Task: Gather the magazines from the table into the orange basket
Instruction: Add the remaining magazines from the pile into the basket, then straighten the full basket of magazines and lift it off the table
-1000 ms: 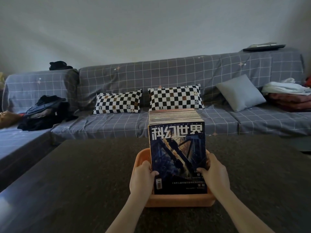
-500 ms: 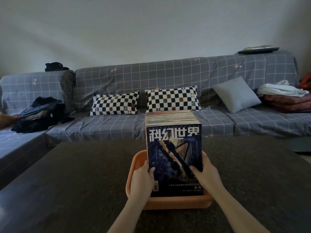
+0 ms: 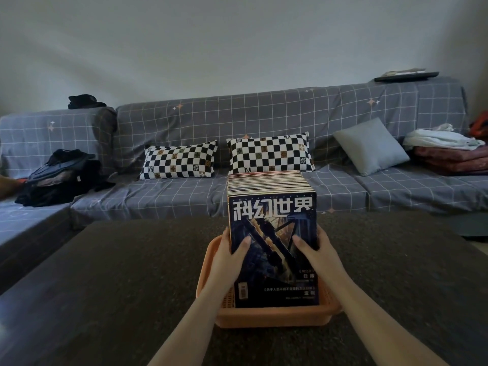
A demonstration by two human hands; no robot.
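A thick upright stack of magazines [image 3: 273, 223] stands in the orange basket [image 3: 272, 317] on the dark table [image 3: 118, 273]. The front cover is dark blue with large white characters. My left hand [image 3: 228, 257] grips the stack's left side, thumb across the cover. My right hand [image 3: 318, 253] grips its right side, thumb on the cover too. The stack's lower edge sits behind the basket's near wall. The far part of the basket is hidden by the magazines.
A grey checked sofa [image 3: 264, 120] runs behind the table and wraps around the left. Two chequered cushions [image 3: 179, 162] and a grey cushion [image 3: 371, 145] lie on it, with dark clothes [image 3: 60, 178] at the left and folded blankets [image 3: 449, 151] at the right.
Both hands have slid higher up the sides of the stack, thumbs now further onto the cover. The stack stays in the basket. The view has shifted slightly.
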